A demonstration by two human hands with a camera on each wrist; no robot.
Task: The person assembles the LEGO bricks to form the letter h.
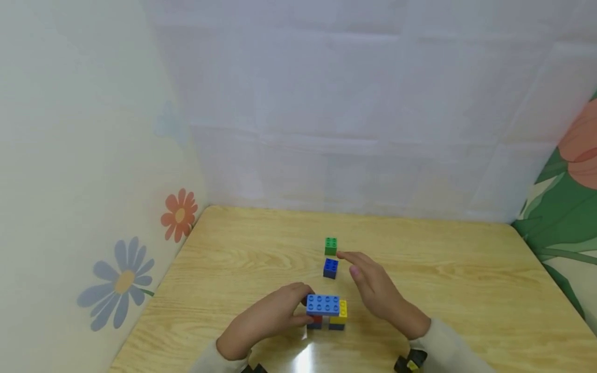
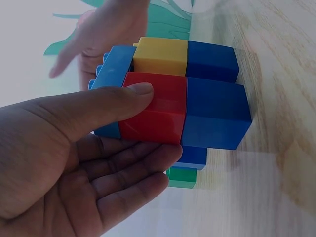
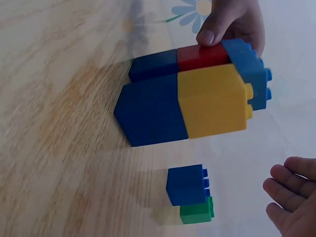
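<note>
My left hand (image 1: 272, 313) grips a small stack of toy building bricks from its left side. Its thumb presses on the red brick (image 2: 160, 121), while the other fingers go round the far side. The red brick sits on a dark blue brick (image 2: 217, 113). Beside it a yellow brick (image 3: 212, 101) rests on another dark blue brick (image 3: 148, 111). A long light blue brick (image 1: 323, 305) lies across the top, leaving some yellow studs showing. My right hand (image 1: 380, 290) is held open, empty, right of a loose blue brick (image 1: 330, 268) and a green brick (image 1: 330, 246).
The wooden table (image 1: 233, 243) meets a white cloth backdrop (image 1: 298, 103) behind. A flower-painted wall (image 1: 93, 181) stands at the left, with a leafy painted panel (image 1: 569, 223) at the right. The loose blue and green bricks stand in line beyond the stack.
</note>
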